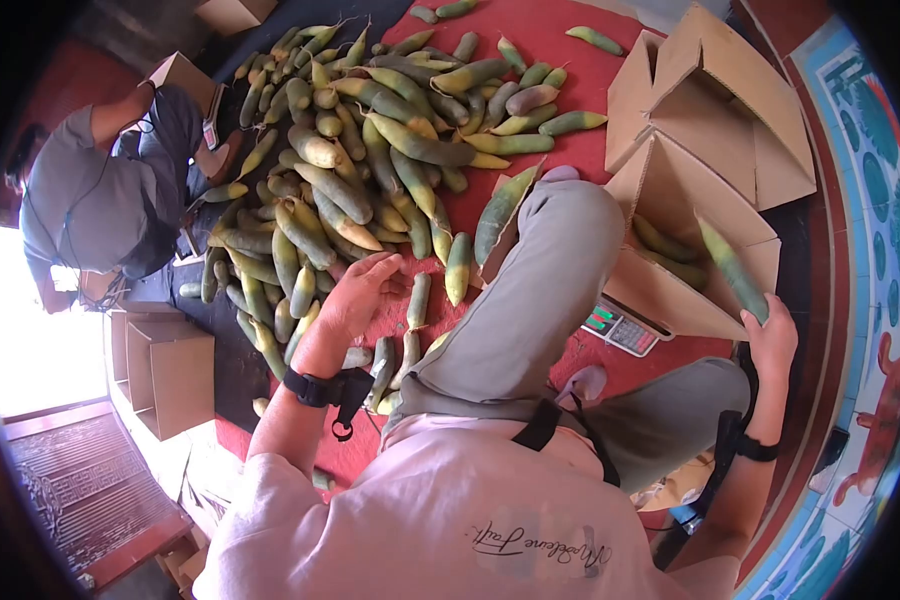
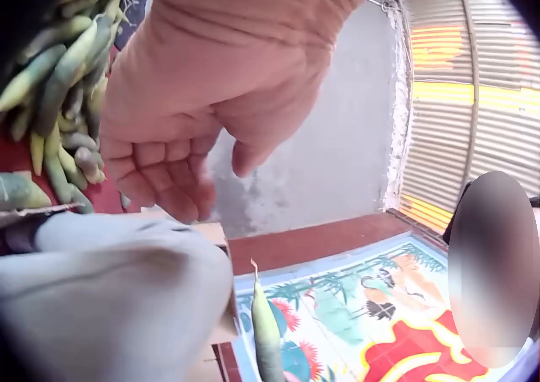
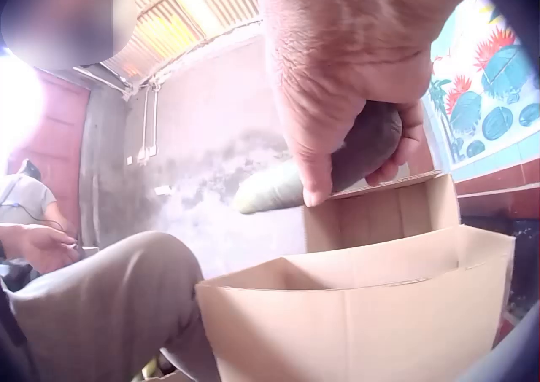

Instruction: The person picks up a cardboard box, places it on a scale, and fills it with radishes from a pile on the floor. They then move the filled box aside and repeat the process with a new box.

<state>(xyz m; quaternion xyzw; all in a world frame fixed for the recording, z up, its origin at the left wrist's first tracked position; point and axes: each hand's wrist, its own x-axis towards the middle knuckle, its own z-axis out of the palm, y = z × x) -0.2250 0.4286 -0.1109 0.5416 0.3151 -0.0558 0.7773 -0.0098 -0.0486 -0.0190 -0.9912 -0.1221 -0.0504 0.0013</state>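
My right hand (image 1: 773,338) grips a long green radish (image 1: 732,265) by its thick end, its pointed tip leaning into an open cardboard box (image 1: 660,300). In the right wrist view, thumb and fingers wrap this radish (image 3: 367,146) above the box (image 3: 354,331). Other radishes (image 1: 667,243) lie inside that box. My left hand (image 1: 365,295) hovers at the near side of a big heap of green radishes (image 1: 340,200), holding nothing. In the left wrist view its fingers (image 2: 173,180) hang loosely bent.
A digital scale (image 1: 620,328) shows at the box's near edge. Another open box (image 1: 720,110) stands behind it. One radish (image 1: 500,210) rests against a cardboard edge beside my knee (image 1: 570,230). Another person (image 1: 110,200) sits left of the heap, near more boxes (image 1: 175,375).
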